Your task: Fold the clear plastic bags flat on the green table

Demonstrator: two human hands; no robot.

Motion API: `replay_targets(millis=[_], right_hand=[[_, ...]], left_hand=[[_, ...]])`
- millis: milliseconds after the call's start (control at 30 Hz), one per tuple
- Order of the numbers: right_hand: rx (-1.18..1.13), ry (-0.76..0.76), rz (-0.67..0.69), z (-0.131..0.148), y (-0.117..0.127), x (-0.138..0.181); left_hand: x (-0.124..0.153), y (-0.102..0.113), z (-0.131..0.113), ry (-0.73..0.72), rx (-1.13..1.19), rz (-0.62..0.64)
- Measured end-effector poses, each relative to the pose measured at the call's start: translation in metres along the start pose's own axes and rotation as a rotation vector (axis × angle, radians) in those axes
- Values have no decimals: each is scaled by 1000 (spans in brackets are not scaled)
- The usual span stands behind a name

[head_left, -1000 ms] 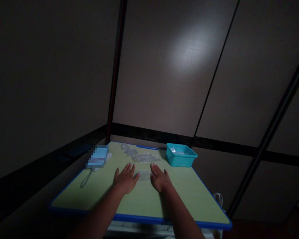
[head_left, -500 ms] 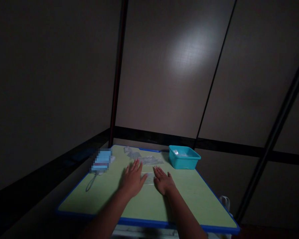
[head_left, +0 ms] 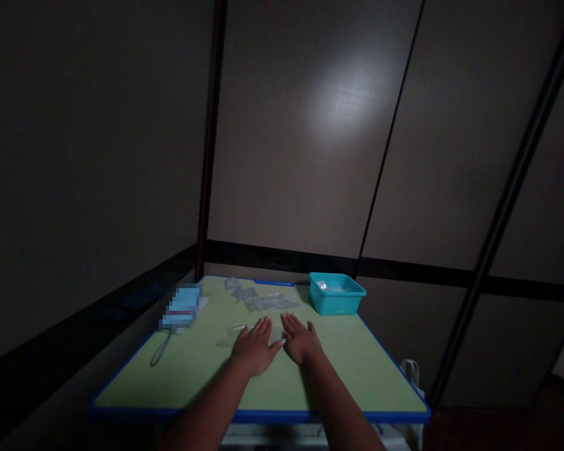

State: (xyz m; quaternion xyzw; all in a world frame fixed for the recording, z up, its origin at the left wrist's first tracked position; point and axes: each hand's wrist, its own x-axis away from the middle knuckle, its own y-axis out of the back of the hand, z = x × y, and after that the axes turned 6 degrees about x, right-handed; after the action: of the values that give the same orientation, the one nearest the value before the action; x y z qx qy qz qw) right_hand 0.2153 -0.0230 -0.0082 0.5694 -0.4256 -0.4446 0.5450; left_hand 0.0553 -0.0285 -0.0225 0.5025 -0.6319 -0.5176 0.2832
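A clear plastic bag (head_left: 276,332) lies under and between my two hands on the pale green tabletop. Part of it sticks out to the left of my left hand (head_left: 255,351), slightly raised off the surface. That hand rests palm down, fingers extended and thumb out to the right. My right hand (head_left: 302,341) is also palm down with its fingers stretched forward, close beside the left thumb. Neither hand grips anything. Further back, several flat clear plastic bags (head_left: 267,302) lie in an overlapping row.
A turquoise plastic basket (head_left: 337,304) with clear plastic inside stands at the table's back right. At the left edge is a blurred-out light blue item (head_left: 182,307) with a looped strap (head_left: 161,348). A blue rim (head_left: 263,416) borders the table (head_left: 348,376). Panelled walls stand behind and left.
My hands have come closer together over the plastic bag. Its left part now shows beyond my left hand and bulges up. The camera view has shifted slightly to the right.
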Motion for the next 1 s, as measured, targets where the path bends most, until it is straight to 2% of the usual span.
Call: replay_targets(millis=[233, 433, 567, 633, 733, 767, 833, 933, 1000], right_hand=[[-4, -123, -24, 1, 1, 4], [-43, -326, -52, -8, -7, 1], [-48, -391, -82, -10, -12, -2], [-115, -400, -134, -12, -13, -3], [-480, -409, -370, -25, -10, -2], [-688, -392, -504, -33, -9, -1], [-859, -379, -626, -50, -5, 4], [-1510, -387, -848, -75, -4, 13], [-1776, -349, -921, -86, -7, 19]], left_hand=[[3, 6, 26, 121, -44, -13], [14, 20, 55, 194, -69, -36], [15, 20, 58, 235, -84, -46], [14, 20, 56, 245, -97, -93], [14, 26, 56, 239, -118, -314], [13, 29, 56, 215, -110, -409], [13, 36, 58, 112, -60, -551], [13, 42, 61, -4, 63, -644], [12, 42, 62, -21, 135, -643]])
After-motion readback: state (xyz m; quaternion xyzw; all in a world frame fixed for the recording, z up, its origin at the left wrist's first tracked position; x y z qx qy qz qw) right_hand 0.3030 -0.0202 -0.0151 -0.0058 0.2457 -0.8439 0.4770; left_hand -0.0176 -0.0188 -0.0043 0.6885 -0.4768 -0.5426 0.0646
